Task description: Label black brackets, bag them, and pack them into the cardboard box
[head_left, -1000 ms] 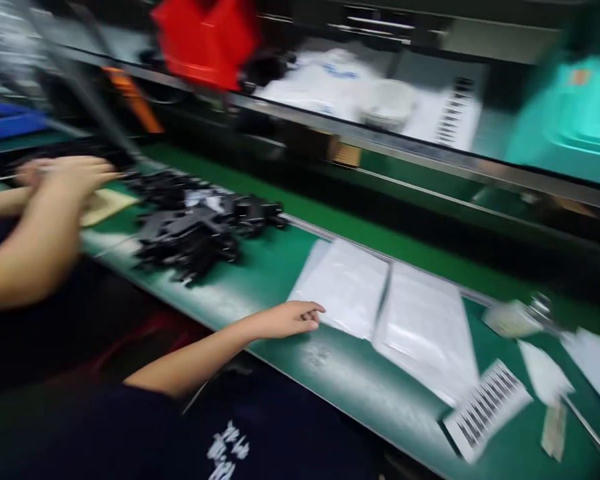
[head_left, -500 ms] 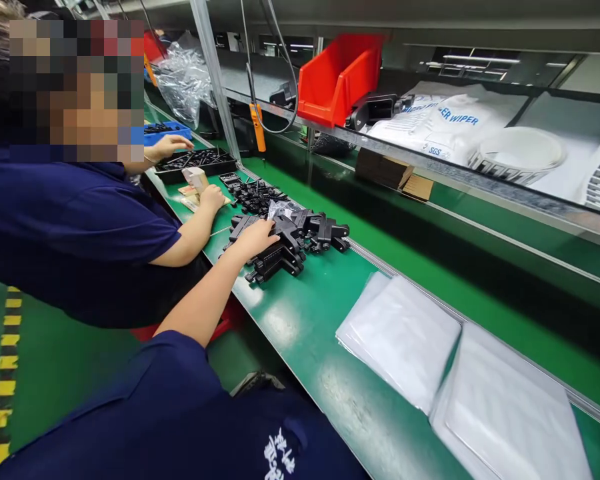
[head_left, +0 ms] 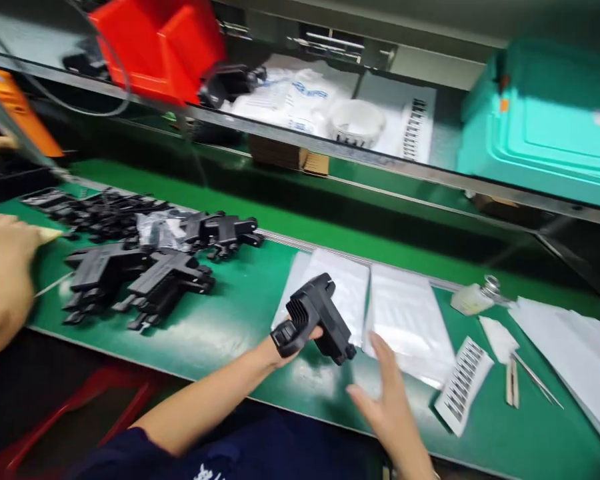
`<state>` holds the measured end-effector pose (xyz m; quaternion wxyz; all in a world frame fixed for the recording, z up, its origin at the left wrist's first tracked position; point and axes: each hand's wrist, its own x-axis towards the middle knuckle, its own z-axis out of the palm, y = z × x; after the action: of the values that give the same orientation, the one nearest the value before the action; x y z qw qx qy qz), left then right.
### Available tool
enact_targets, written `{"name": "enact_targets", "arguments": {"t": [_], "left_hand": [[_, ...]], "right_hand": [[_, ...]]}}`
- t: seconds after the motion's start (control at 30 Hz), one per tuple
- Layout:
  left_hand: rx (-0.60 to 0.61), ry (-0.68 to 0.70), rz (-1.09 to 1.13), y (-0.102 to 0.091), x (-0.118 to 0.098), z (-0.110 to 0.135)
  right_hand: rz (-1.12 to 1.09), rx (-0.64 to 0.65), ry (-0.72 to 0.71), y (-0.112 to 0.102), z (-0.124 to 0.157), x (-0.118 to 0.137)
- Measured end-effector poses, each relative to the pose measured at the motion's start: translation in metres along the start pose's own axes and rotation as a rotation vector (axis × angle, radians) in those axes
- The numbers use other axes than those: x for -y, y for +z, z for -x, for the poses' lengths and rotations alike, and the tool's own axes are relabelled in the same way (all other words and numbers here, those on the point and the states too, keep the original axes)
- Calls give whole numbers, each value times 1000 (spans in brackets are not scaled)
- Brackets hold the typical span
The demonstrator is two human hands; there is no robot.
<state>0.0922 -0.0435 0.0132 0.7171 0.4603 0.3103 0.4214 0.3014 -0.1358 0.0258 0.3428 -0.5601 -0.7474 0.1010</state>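
"What is carried by the shelf [head_left: 446,137]?"

"A red bin [head_left: 145,60] is seen at the left, a teal case [head_left: 545,127] at the right; between them a printed white bag [head_left: 293,100], a white roll [head_left: 355,125] and a printed sheet [head_left: 415,123] are laid."

"And on the green table [head_left: 240,287]?"

"A bottle [head_left: 473,299] is set near the back edge; a thin metal tool [head_left: 535,377] is laid farther forward."

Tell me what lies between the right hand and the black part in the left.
Only an open gap: in the head view, nothing lies between the right hand and the black part in the left hand; the green bench shows behind.
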Motion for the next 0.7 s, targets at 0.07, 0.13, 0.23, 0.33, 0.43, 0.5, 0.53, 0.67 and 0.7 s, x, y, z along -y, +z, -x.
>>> {"name": "enact_targets", "arguments": {"t": [0.07, 0.13, 0.23, 0.33, 0.43, 0.5, 0.53, 0.67, 0.7], "left_hand": [[68, -55, 20, 20, 11, -2], [137, -149, 55, 26, 11, -5], [238, -306, 89, 20, 2, -15], [259, -289, -127, 18, -1, -25], [168, -161, -431, 22, 3, -28], [124, -99, -545, 23, 3, -25], [124, -71, -593, 23, 2, -23], [201, 5, -771, 16, -8, -13], [223, 27, -798, 14, -10, -11]], "right_hand": [[3, 24, 64, 4, 4, 2], [1, 33, 94, 2, 4, -2], [60, 27, 36, -13, 7, -15], [146, 114, -43, -29, 14, -26], [29, 147, 38, -32, 20, -39], [-205, 55, 249, -27, 23, -49], [-354, 15, 385, -23, 25, -55], [-883, 14, 783, -4, 25, -65], [-961, 21, 815, -1, 24, -65]]}}
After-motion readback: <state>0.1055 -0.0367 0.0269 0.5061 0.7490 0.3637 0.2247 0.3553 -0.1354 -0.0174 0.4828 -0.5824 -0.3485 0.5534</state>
